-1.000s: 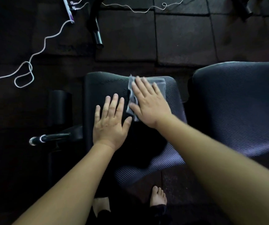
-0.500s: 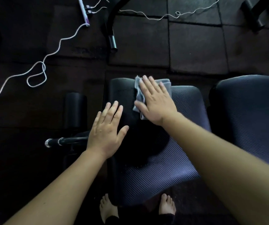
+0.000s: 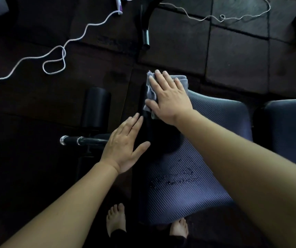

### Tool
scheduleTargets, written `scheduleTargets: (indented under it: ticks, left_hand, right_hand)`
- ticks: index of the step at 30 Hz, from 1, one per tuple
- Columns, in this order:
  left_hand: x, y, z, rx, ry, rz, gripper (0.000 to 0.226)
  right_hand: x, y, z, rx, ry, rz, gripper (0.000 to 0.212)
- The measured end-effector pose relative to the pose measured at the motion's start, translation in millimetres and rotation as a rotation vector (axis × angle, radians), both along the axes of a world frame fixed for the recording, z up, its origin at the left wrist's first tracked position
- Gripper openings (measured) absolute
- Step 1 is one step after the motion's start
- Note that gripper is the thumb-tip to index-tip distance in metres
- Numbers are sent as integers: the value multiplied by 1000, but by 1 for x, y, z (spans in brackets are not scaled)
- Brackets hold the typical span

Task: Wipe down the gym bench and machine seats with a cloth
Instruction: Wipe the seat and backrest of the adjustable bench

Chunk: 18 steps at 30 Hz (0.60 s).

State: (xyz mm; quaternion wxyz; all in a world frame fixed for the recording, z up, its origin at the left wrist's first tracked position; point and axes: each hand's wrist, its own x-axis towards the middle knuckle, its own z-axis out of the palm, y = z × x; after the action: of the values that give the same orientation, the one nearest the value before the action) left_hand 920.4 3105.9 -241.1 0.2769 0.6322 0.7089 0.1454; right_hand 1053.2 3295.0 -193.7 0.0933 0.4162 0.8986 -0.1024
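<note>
A dark ribbed seat pad (image 3: 188, 185) fills the middle of the view, with small wet specks on its near half. On its far left corner lies a folded grey cloth (image 3: 183, 80). My right hand (image 3: 168, 97) lies flat on the cloth with straight fingers, pressing it onto the pad. At the pad's left edge my left hand (image 3: 125, 145) rests flat, fingers straight and holding nothing. A second, larger bench pad (image 3: 290, 129) stands at the right.
A black foam roller (image 3: 96, 108) and a chrome-tipped bar (image 3: 82, 140) stick out left of the seat. A white cord (image 3: 57, 59) loops over the dark floor tiles. A black frame tube (image 3: 144, 31) stands behind. My bare feet (image 3: 115, 218) are below the seat.
My right hand has slid the cloth toward the far left corner of the seat. My left hand has shifted from the pad's top to its left edge. The view has moved left.
</note>
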Motion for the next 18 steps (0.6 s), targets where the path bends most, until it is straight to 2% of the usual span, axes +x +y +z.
scheduleTargets:
  ticks: [4,6,11,14,18]
  left_hand:
    - [-4,-12,-7,-6,-33,-11,82]
    - [-7,-18,-10,-8,-52,-29,81]
    - [-14,-28,-13,-13,-77,-69,80]
    - [-16,-33,-16,-13,-104,-75,80]
    - [-16,-46,-20,-31,-143,-109,80]
  right_hand:
    - [22,-53,1,28,-4,172,79]
    - [25,-50,3,3,-37,213,82]
    - [-36,1,3,35,-201,125,90]
    - [-42,-24,2,40,-184,52,95]
    - [-19,-71,4,45,-138,81,94]
